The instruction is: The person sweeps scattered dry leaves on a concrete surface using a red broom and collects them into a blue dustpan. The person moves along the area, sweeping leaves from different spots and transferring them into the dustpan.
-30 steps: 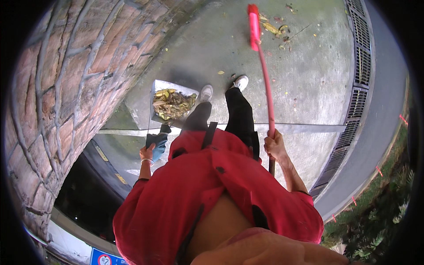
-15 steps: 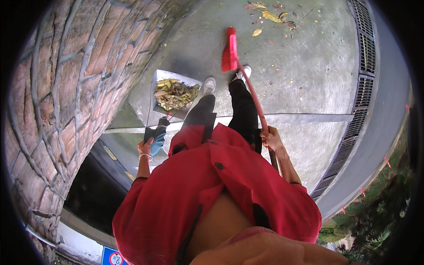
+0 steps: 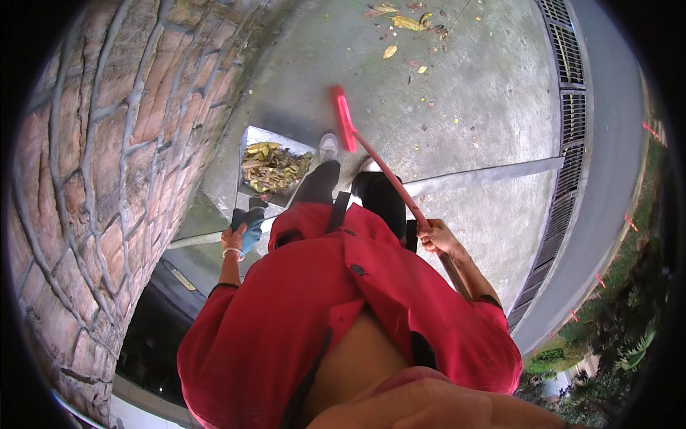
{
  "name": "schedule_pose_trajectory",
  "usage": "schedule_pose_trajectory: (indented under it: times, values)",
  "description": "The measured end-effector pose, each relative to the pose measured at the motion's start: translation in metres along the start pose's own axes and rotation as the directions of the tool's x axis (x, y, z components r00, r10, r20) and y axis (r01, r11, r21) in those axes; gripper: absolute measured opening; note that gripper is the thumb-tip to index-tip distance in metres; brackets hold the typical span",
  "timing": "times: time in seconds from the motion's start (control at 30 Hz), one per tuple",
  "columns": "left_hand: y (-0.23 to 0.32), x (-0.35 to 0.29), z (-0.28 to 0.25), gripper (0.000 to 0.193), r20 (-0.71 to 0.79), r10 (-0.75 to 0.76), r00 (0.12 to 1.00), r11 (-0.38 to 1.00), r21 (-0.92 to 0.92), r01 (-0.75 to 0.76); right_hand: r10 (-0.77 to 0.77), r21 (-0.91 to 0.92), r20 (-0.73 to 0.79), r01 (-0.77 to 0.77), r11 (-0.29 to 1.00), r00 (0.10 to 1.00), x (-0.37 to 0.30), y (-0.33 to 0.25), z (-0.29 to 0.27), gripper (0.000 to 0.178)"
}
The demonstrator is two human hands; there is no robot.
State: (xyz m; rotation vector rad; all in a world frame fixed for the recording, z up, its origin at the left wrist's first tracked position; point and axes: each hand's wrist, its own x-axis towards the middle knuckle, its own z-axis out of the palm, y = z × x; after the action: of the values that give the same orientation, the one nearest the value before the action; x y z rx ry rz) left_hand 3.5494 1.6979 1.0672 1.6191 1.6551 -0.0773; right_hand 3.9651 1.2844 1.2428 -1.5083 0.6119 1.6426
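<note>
- Head view: the right hand (image 3: 437, 237) is wrapped round the red broom (image 3: 371, 161) handle, which slants up-left from the fist to the head just right of the dustpan (image 3: 273, 166).
- The left hand (image 3: 234, 237) clasps the dustpan's dark grip, with the leaf-filled pan straight ahead of it.
</note>
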Motion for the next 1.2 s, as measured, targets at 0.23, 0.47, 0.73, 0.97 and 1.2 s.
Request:
schedule_pose_trajectory:
  times: [0.23,0.47,0.73,0.97,1.2]
  values:
    - [-0.003,0.009,0.002,0.047,0.045,-0.046,0.998,0.993,0.110,0.041,-0.242,-0.270,-0.300,0.161,0.949,0.923,0.027,-0.059,-0.050,0.010]
    - [0.062,0.009,0.010,0.042,0.040,-0.118,0.992,0.992,0.041,0.116,-0.564,-0.359,-0.172,0.482,0.799,0.808,0.043,-0.086,-0.001,0.008]
    - [0.173,-0.012,0.026,0.049,-0.017,-0.040,0.999,0.990,0.133,0.042,-0.351,0.261,0.342,0.270,0.927,0.872,0.129,-0.259,0.048,0.011]
    - [0.231,-0.020,0.039,0.041,-0.045,-0.135,0.990,0.983,0.118,0.140,-0.318,0.438,0.338,0.151,0.886,0.886,0.128,-0.342,-0.044,0.031]
    - [0.288,0.006,0.070,0.041,-0.066,-0.039,0.997,0.999,-0.003,0.039,-0.319,0.269,-0.012,0.311,0.912,0.948,0.018,-0.372,-0.101,0.016]
